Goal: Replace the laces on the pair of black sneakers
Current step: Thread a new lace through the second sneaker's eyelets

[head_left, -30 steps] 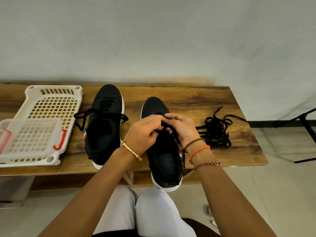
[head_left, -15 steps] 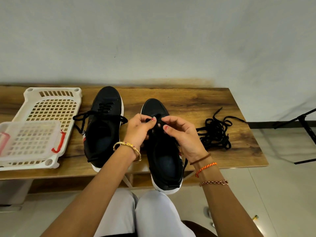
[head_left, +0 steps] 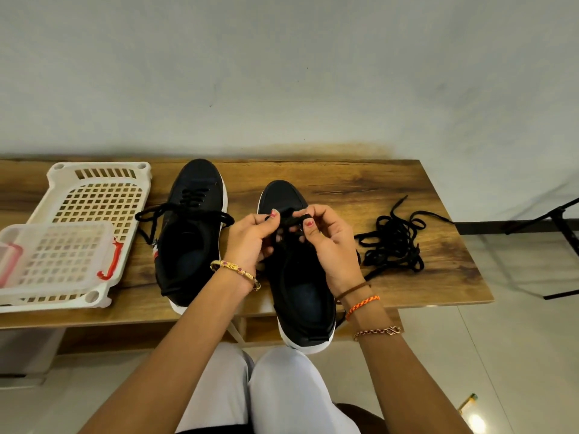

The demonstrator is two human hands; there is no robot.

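Sneaker (head_left: 297,277) sits at 6 o'clock of table (head_left: 360,183); your left hand (head_left: 250,239) and right hand (head_left: 329,242) both pinch its lace (head_left: 291,218). Keep lace flat, feed tip squarely through eyelet.

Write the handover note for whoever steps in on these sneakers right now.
Left hand and right hand: both pinch a black lace over the front eyelets of the right sneaker.
That sneaker lies near the wooden table's front edge, heel overhanging.
Left sneaker stands beside it, lace threaded through the front eyelets, ends loose and untied.
Loose pile of black laces lies on the table right of the hands.
Done: left sneaker partly laced.
Left: thread the right sneaker, finish and tie both.
White plastic basket sits at far left.
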